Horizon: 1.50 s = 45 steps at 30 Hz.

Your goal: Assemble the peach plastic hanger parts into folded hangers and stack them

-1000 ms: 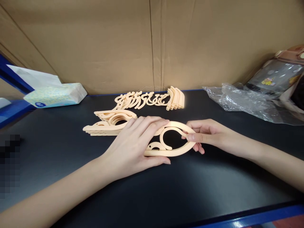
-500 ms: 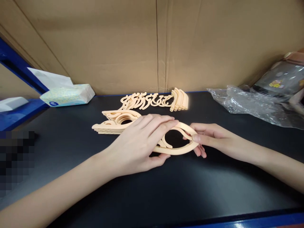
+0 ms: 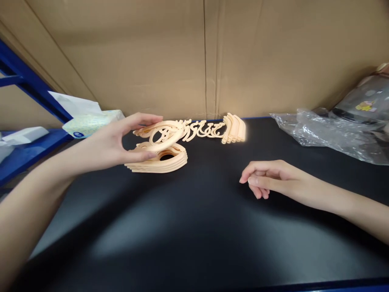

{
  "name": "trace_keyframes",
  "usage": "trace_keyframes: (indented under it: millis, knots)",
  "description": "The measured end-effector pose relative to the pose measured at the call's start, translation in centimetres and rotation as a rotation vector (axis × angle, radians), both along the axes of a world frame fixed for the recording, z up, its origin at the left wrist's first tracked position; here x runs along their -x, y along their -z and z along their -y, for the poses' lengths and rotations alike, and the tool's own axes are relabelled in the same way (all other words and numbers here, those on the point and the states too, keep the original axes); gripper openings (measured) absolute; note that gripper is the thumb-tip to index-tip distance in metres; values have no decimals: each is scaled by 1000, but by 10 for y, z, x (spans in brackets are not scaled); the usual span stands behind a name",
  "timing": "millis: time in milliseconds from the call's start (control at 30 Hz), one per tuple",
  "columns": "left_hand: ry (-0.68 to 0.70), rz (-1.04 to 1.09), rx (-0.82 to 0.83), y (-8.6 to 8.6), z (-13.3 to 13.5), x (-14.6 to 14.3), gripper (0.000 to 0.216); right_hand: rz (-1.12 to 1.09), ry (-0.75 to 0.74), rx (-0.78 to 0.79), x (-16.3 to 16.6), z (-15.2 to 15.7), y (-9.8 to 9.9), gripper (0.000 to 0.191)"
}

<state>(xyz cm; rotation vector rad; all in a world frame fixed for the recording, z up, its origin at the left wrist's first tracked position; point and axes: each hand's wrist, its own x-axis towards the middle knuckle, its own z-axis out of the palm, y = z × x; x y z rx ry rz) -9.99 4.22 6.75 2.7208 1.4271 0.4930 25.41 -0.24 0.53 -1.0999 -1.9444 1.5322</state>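
Note:
My left hand (image 3: 114,142) grips a beige folding hanger (image 3: 172,140) at its left end, thumb at the near side and fingers over the far side. The hanger is slightly tilted above a neat stack of matching folding hangers (image 3: 164,165), partly covering it. From this angle I cannot tell whether it touches the stack. Off to the right, my right hand (image 3: 270,178) hovers over the black table with loosely curled fingers and nothing in them.
Behind the stack lie a row of loose beige hooks (image 3: 202,129) and a bundle of curved beige arms (image 3: 234,129). A tissue pack (image 3: 91,121) stands at the back left. Crumpled clear plastic (image 3: 322,132) lies at the back right, before a cardboard wall (image 3: 152,61).
My left hand has carried the hanger left and away from me, to above the stack. My right hand has let go of its end and stays about where it was.

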Motion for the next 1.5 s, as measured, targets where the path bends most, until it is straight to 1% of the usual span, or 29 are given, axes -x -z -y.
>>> trace_keyframes:
  millis: [67, 167, 333, 500, 600, 733, 867, 1000, 1133, 1267, 1400, 1500]
  knots:
    - [10, -24, 38, 1, -2, 6, 59, 5, -3, -9, -1, 0, 2, 24]
    - [61, -61, 93, 3, -3, 14, 60, 19, -7, -20, -2, 0, 3, 25]
    - [57, -136, 99, 7, -6, 23, 54, 36, -5, -28, 0, 0, 1, 25]
    - [25, -98, 151, 8, -3, 18, 58, 57, -8, -33, 0, 0, 0, 26]
    - [56, -92, 172, 8, -1, 12, 53, 61, -12, -36, 0, 0, 0, 26]
    - [95, -111, 134, 8, -2, 12, 54, 64, -15, -36, 1, 0, -1, 26]
    - [119, -104, 140, 9, -5, 13, 57, 58, -25, -42, 0, 1, -1, 25]
    - [102, -86, 152, 9, -5, 13, 58, 61, -34, -42, 0, 2, -2, 24]
    - [113, -81, 159, 10, -4, 13, 57, 69, -32, -47, 0, 2, -2, 25]
    - [78, -76, 176, 11, -3, 14, 56, 83, -38, -51, 0, 1, -2, 25]
    - [90, -79, 183, 11, -4, 13, 59, 89, -39, -54, 0, 1, -1, 24]
    - [79, -90, 187, 10, -4, 13, 57, 92, -39, -60, 1, 1, -2, 24]
